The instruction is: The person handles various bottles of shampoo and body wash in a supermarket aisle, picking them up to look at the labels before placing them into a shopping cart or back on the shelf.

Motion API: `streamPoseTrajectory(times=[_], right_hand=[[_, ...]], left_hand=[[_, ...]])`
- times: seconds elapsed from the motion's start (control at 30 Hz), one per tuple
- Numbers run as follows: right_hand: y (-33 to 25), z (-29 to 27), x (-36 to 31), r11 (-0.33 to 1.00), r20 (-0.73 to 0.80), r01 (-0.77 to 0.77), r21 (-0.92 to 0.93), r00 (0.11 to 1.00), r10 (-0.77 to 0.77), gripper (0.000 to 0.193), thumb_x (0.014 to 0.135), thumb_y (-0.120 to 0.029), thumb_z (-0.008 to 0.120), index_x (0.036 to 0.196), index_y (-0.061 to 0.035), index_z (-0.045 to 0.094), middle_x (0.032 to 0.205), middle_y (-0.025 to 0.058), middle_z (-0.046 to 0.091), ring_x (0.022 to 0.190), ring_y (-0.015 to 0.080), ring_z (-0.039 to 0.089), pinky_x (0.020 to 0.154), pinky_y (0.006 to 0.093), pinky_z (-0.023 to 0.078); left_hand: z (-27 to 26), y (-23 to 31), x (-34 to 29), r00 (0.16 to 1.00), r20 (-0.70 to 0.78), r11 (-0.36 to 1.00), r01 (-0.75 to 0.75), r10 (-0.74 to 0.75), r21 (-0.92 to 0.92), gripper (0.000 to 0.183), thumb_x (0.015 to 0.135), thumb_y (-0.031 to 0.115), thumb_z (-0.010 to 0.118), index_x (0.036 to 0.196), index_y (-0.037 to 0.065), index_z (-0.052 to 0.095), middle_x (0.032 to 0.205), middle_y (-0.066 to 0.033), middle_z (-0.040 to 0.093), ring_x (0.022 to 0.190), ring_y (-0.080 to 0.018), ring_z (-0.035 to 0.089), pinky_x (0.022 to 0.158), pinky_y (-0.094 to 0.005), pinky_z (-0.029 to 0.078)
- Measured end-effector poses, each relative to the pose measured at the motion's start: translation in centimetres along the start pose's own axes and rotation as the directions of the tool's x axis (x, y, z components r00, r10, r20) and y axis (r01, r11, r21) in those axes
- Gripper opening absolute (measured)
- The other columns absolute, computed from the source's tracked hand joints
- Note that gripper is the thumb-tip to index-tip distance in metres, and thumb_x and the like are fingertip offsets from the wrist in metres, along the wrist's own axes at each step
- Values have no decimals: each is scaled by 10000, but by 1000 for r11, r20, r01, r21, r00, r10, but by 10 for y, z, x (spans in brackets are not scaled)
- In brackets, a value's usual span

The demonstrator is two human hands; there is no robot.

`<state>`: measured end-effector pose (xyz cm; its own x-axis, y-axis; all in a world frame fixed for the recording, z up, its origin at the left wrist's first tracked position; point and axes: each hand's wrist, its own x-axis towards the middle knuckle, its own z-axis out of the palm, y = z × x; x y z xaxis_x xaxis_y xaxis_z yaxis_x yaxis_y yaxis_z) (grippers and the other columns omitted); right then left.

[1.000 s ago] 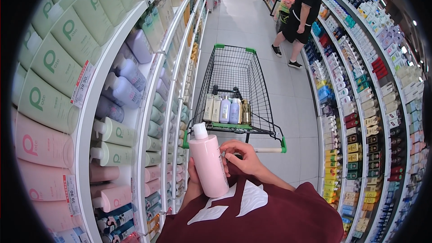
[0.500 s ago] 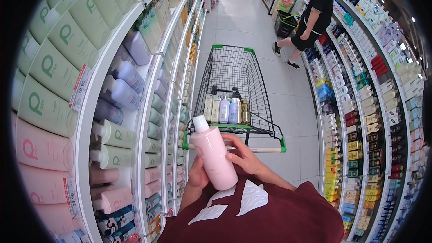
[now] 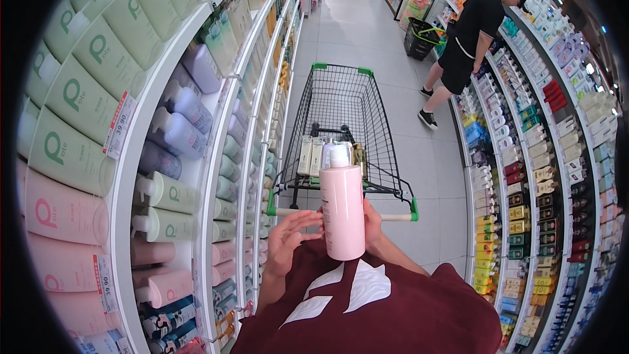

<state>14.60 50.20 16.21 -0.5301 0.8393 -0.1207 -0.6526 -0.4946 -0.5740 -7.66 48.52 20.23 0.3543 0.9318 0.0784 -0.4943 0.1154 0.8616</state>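
Observation:
A pink pump bottle (image 3: 344,216) with a white top stands upright in front of my chest. My right hand (image 3: 373,228) grips it from the right side, its fingers mostly hidden behind the bottle. To the left of the bottle, my left hand (image 3: 288,237) has its fingers loosely spread, the tips close to or touching the bottle's side; I cannot tell which. Beyond the bottle is a black wire shopping cart (image 3: 383,137) with green corners. Several bottles and cartons (image 3: 312,156) stand in it, partly covered by the pink bottle.
Shelves (image 3: 124,203) of green, pink and lilac bottles line the left. On the right, a person (image 3: 468,39) in black stands by shelves (image 3: 517,177) packed with toiletries. A black basket (image 3: 419,39) with a green handle sits near the person on the tiled floor (image 3: 419,242).
The pink bottle has turned and come from tilted to upright, slightly to the right. My left hand has loosened from it, fingers spreading. The person in black has moved beside the right-hand shelves.

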Motion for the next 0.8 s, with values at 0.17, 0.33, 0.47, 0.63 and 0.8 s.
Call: streamPoseTrajectory(times=[0.17,0.33,0.47,0.63,0.8], right_hand=[[-5,4,2,993,8,58,107,998,-59,854,960,-697,327,1490,-28,353,1352,255,531,1058,404,649,888,531,552],[-6,8,1,995,-15,64,72,998,-63,855,957,-699,309,1479,-23,354,1300,260,549,1042,392,653,863,505,562],[-2,0,0,995,32,56,78,998,-59,822,974,-669,324,1493,-33,352,1336,251,552,1073,403,650,892,508,552],[-1,0,-2,996,63,25,82,998,-30,827,974,-668,334,1495,-27,344,1357,243,540,1076,387,651,894,495,551],[-1,4,1,998,112,31,62,993,-38,845,963,-678,366,1490,-19,342,1354,229,533,1071,368,651,889,483,555]], left_hand=[[-1,-4,-3,999,-49,1000,-19,18,-13,441,965,170,524,1332,-73,491,1208,-195,649,1119,-279,655,898,-388,571],[0,-6,-4,999,-42,1000,-17,17,-3,429,960,167,520,1318,-68,500,1209,-194,644,1098,-261,652,897,-386,566],[1,-6,-3,999,-33,1000,-14,15,14,424,959,175,520,1310,-62,507,1225,-196,638,1065,-246,653,898,-373,556],[1,-10,-4,998,-69,998,12,-8,58,370,972,155,527,1280,-49,533,1111,-146,648,988,-193,649,846,-313,535],[0,-25,-8,985,-166,982,80,-51,174,198,998,144,543,1080,-26,603,862,-55,610,796,-98,592,725,-247,482]])
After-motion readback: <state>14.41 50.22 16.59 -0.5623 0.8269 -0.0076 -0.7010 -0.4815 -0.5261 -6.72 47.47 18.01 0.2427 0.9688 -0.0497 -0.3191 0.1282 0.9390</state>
